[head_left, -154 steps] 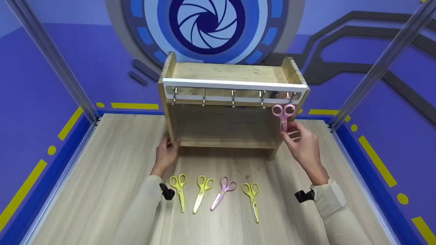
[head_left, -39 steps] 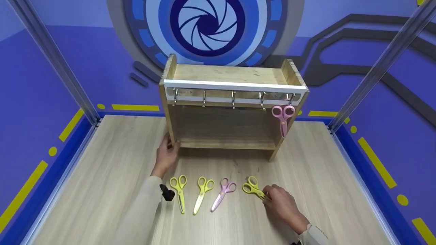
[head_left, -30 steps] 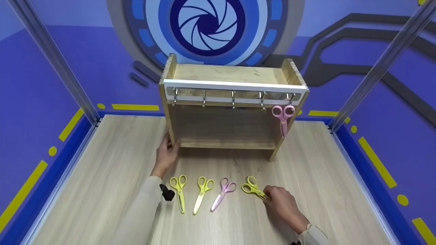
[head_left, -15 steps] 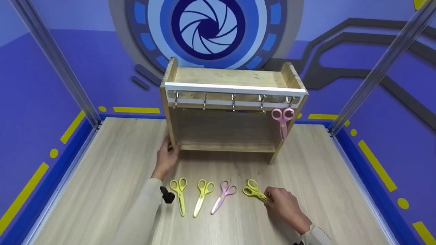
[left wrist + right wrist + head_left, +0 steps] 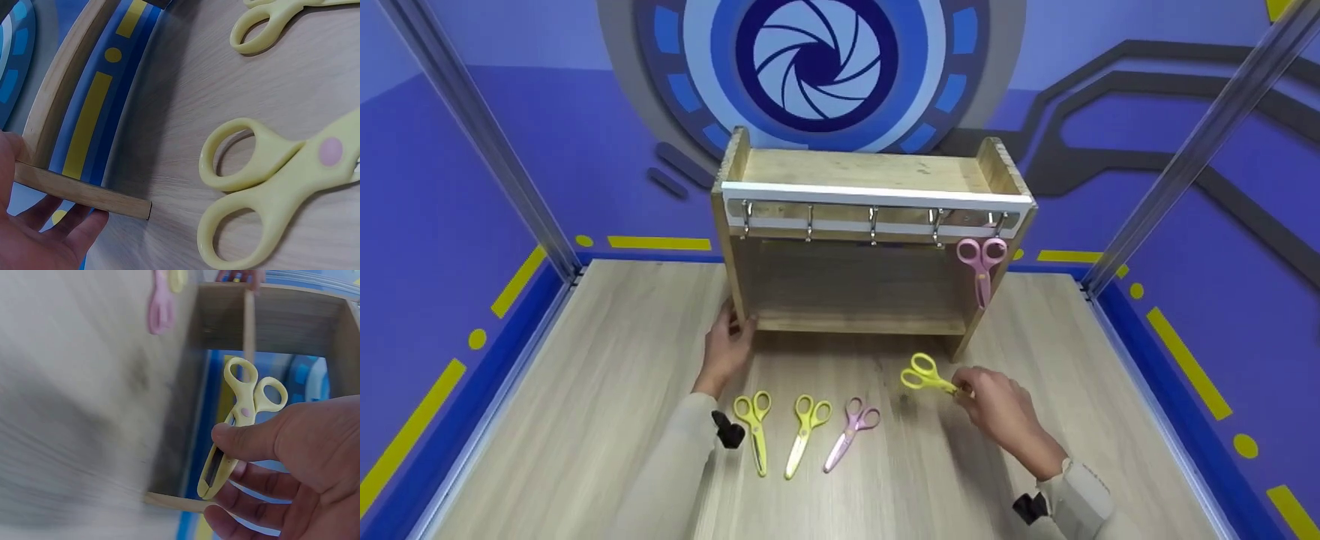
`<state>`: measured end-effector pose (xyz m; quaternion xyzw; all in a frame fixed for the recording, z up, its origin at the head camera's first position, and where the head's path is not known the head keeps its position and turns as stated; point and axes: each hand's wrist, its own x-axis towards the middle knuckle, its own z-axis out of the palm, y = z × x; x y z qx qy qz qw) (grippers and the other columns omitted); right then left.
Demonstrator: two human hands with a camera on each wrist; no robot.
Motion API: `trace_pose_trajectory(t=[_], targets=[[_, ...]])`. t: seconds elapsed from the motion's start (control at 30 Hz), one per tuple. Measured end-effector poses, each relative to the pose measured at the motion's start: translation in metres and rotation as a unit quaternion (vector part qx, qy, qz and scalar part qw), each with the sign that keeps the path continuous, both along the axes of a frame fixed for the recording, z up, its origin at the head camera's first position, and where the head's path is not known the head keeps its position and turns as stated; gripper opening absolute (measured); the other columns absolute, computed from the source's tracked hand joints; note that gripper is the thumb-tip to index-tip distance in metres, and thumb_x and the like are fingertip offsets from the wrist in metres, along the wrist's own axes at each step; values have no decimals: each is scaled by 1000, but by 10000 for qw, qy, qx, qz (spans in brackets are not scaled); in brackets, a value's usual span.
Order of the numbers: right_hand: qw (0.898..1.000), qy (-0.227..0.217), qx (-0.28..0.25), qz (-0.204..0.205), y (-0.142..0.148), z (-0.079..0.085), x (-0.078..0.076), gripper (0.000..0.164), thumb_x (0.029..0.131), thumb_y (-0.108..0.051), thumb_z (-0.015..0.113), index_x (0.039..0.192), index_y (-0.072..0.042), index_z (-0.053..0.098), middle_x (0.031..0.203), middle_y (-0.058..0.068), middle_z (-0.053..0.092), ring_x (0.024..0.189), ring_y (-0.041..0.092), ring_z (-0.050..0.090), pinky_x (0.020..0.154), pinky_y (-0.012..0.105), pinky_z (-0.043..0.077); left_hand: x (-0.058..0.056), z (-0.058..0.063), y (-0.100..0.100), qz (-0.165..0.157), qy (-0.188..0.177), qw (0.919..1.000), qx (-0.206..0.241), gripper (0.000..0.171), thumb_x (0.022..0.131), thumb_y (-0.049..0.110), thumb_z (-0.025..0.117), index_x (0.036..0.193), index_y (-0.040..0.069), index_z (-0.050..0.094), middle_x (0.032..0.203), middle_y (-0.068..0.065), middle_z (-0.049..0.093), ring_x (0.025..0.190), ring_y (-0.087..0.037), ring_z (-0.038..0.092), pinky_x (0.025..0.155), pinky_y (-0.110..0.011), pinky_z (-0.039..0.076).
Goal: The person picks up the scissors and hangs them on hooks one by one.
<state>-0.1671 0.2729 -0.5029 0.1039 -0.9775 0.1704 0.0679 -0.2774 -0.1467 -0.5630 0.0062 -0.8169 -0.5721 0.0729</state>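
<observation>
My right hand (image 5: 1003, 409) pinches a pair of yellow scissors (image 5: 934, 381) by the blade end, handle loops pointing away to the left. In the right wrist view, thumb and fingers clasp the blades of these scissors (image 5: 243, 410), held up off the table. My left hand (image 5: 725, 352) grips the lower left side of a wooden rack (image 5: 855, 328); the left wrist view has its thumb and fingers on either side of the wood (image 5: 84, 191). Pink scissors (image 5: 982, 276) hang by a loop from the rightmost of several metal hooks on the rack's white rail (image 5: 840, 196).
Two yellow scissors, one at left (image 5: 759, 435) and one beside it (image 5: 801, 439), and pink scissors (image 5: 849, 437) lie in a row on the wooden table (image 5: 645, 360). Blue printed walls (image 5: 532, 135) and metal corner posts enclose the table.
My right hand let go of the pink scissors, now hanging on the hook. It took the rightmost yellow scissors by the blades and raised them toward the rack. The left hand stayed put.
</observation>
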Motion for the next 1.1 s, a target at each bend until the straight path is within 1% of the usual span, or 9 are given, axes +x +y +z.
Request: trace_pose_trajectory(t=[0.17, 0.33, 0.43, 0.57, 0.7, 0.8, 0.9, 1.1], targets=[[9993, 382, -60, 27, -2, 25, -10, 15, 84, -8, 85, 89, -16, 74, 83, -3, 68, 69, 12, 57, 59, 37, 54, 0, 0, 0, -26, 64, 10000, -43, 60, 107, 25, 55, 161, 12, 31, 148, -24, 51, 133, -37, 54, 107, -49, 49], [9957, 845, -359, 98, -5, 46, -18, 14, 86, -9, 84, 93, -15, 74, 84, -2, 68, 69, 13, 57, 59, 33, 52, 0, 1, 0, -59, 98, 9999, -7, 60, 107, 23, 55, 161, 12, 30, 148, -24, 50, 134, -37, 53, 108, -49, 48], [9927, 1068, -546, 99, -7, 57, -21, 14, 87, -9, 83, 94, -15, 73, 87, 0, 69, 72, 15, 60, 61, 36, 54, 1, 2, 0, -93, 100, 9999, -3, 62, 107, 22, 55, 162, 12, 27, 149, -24, 48, 135, -38, 51, 108, -50, 47], [9863, 1509, -652, 143, -12, 73, -26, 15, 86, -8, 84, 95, -13, 72, 88, 2, 69, 75, 18, 63, 63, 38, 55, 0, 0, -1, -103, 131, 9998, 75, 62, 107, 21, 56, 161, 11, 29, 148, -25, 50, 134, -38, 52, 108, -50, 48], [9756, 2033, -773, 282, -16, 88, -31, 17, 84, -6, 85, 94, -9, 72, 86, 6, 67, 74, 19, 63, 63, 37, 56, -1, -2, -1, -74, 129, 9997, 169, 60, 106, 22, 57, 159, 11, 32, 146, -25, 51, 132, -38, 54, 106, -50, 49], [9679, 2282, -982, 387, -18, 96, -34, 17, 84, -4, 85, 94, -7, 72, 85, 6, 67, 74, 18, 64, 63, 36, 57, -1, -1, -1, -75, 91, 9998, 158, 60, 106, 23, 57, 160, 12, 32, 146, -25, 51, 133, -38, 54, 107, -51, 49], [9621, 2431, -1155, 434, -19, 101, -36, 17, 84, -3, 84, 95, -6, 71, 85, 7, 67, 74, 16, 63, 61, 34, 57, 0, 1, -1, -79, 98, 9999, 119, 60, 106, 23, 57, 160, 13, 32, 147, -24, 51, 133, -38, 54, 107, -51, 49], [9570, 2519, -1376, 426, -22, 106, -41, 16, 86, -4, 83, 96, -5, 71, 86, 8, 69, 75, 15, 64, 61, 31, 55, -1, 0, -1, -35, 81, 9999, 78, 60, 106, 22, 57, 159, 13, 33, 146, -24, 51, 133, -38, 53, 107, -50, 48]])
